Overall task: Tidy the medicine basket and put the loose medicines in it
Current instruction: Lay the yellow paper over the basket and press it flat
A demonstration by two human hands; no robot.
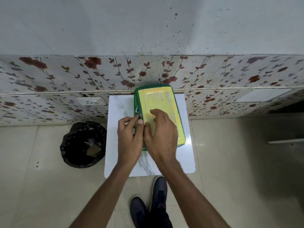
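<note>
A green medicine basket (178, 111) stands on a small white marble-look table (120, 104), pushed towards the wall. A large yellow-green printed sheet or flat pack (156, 99) lies across its top and hides what is inside. My left hand (130, 137) pinches the basket's near-left rim, thumb on the inside. My right hand (160, 132) lies flat on the yellow sheet with its fingers spread, pressing on its near half. A small blue-and-white item (136, 110) shows at the left rim.
A bin lined with a black bag (82, 143) stands on the floor left of the table. A floral-tiled wall (65, 76) with a socket plate (89, 101) runs behind. My dark shoes (151, 203) are below the table's front edge.
</note>
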